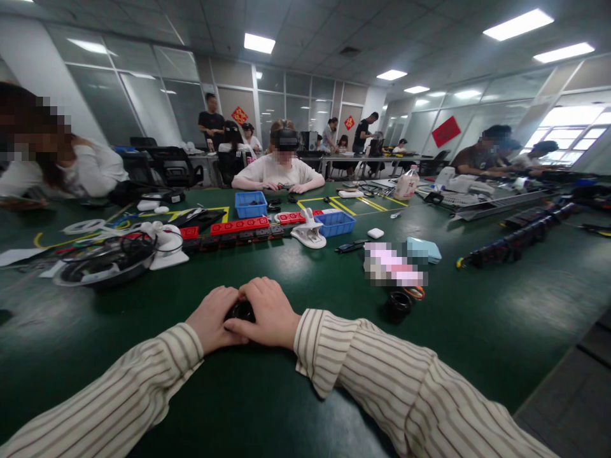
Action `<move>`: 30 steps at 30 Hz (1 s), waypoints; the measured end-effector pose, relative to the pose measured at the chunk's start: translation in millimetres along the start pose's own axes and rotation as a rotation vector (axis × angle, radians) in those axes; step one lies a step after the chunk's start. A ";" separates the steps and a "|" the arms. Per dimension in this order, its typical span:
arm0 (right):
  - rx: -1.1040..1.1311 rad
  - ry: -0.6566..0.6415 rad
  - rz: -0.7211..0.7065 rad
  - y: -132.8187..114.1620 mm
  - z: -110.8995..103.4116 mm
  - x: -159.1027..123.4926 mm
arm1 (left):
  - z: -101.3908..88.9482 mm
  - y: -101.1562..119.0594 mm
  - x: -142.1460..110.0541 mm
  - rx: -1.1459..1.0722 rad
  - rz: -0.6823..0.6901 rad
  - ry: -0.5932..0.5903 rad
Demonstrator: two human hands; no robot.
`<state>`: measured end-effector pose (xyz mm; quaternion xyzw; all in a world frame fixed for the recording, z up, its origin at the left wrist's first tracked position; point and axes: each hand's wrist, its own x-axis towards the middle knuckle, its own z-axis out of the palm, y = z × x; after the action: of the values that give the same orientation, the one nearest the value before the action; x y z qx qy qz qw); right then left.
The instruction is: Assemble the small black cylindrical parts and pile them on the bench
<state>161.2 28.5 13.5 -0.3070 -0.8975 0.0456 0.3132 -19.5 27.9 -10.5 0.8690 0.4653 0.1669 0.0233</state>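
Observation:
A glossy black round object (241, 310) sits low over the green table, mostly hidden between my hands; I cannot make out its exact kind. My left hand (214, 321) curls around its left side. From the right, my right hand (268, 315) wraps over it, with the thumb across the near side and the fingers over the far side. The fingertips of both hands meet around the object. A similar black ring-shaped object (399, 304), hollow in the middle, stands apart on the table to the right.
The green table (305, 394) carries a metal bowl of cables (107, 267), red-topped power strips (238, 226), blue baskets (251, 205), a white clamp stand (309, 230), a white earphone case (375, 233) and a light-blue pack (424, 250). A person (281, 168) sits opposite; others sit at both sides.

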 end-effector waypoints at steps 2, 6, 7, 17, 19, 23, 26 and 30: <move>-0.028 -0.028 0.034 -0.8 0.2 1.2 | 0.4 1.0 0.4 0.025 0.006 -0.012; -0.016 -0.050 0.005 -0.7 0.4 3.1 | 2.8 -0.6 0.0 -0.053 -0.021 -0.014; -0.007 -0.051 -0.027 -0.2 0.7 3.3 | 3.0 -1.2 -0.1 -0.088 -0.017 -0.017; 0.123 -0.045 -0.319 2.4 0.0 0.8 | 2.8 -3.7 -1.8 -0.257 0.078 -0.012; 0.136 -0.018 -0.298 0.8 -1.6 -0.2 | 3.9 -4.2 -2.3 -0.249 0.062 0.018; 0.109 0.049 -0.179 -1.9 -2.7 -1.8 | 2.9 -1.8 -2.7 -0.106 0.008 0.062; 0.047 0.072 -0.053 -1.8 -0.9 -2.0 | 0.6 4.6 -2.8 0.017 -0.039 0.048; -0.020 0.042 0.018 0.5 3.0 -1.2 | -0.9 14.0 -2.6 0.028 -0.088 -0.008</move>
<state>160.4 28.5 10.3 -0.3191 -0.8884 0.0330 0.3283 -9.9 17.8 -7.6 0.8486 0.5052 0.1556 0.0206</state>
